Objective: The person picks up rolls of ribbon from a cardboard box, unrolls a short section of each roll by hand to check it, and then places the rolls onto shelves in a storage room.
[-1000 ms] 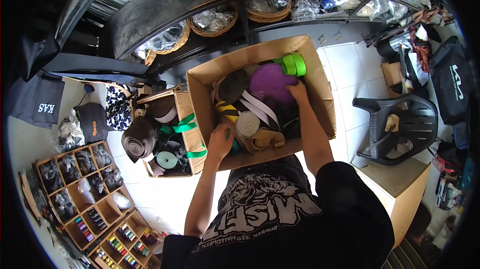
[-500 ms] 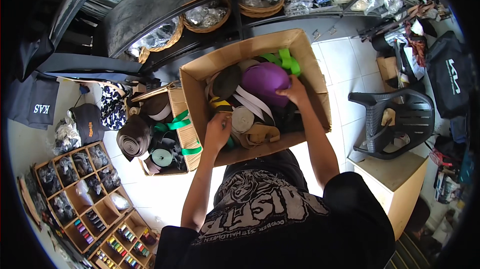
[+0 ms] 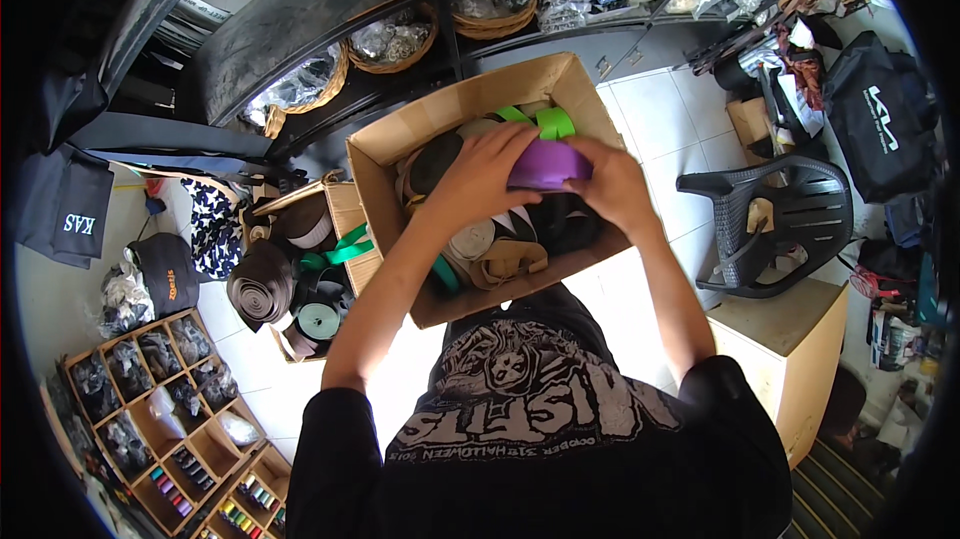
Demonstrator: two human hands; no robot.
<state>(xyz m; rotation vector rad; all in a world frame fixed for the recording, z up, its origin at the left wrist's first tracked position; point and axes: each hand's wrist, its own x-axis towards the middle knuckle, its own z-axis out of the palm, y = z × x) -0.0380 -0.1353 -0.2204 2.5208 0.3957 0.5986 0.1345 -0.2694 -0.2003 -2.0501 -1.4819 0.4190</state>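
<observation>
Both my hands are at a purple roll of webbing above the open cardboard box in front of me. My left hand is closed against its left side, and my right hand grips its right side with the thumb in front. Inside the box, a bright green strap roll lies just behind the purple one. A dark roll sits to the left, partly covered by my left hand. Nearer me are a whitish roll and a tan strap bundle.
A second cardboard box with brown and black rolls and a green ribbon adjoins on the left. Wooden compartments hold thread spools. Behind is a dark shelf with baskets. A black plastic chair stands right.
My left hand has moved from the box's near left part up to the purple roll. The roll has turned and is now held between both hands. The view has shifted slightly.
</observation>
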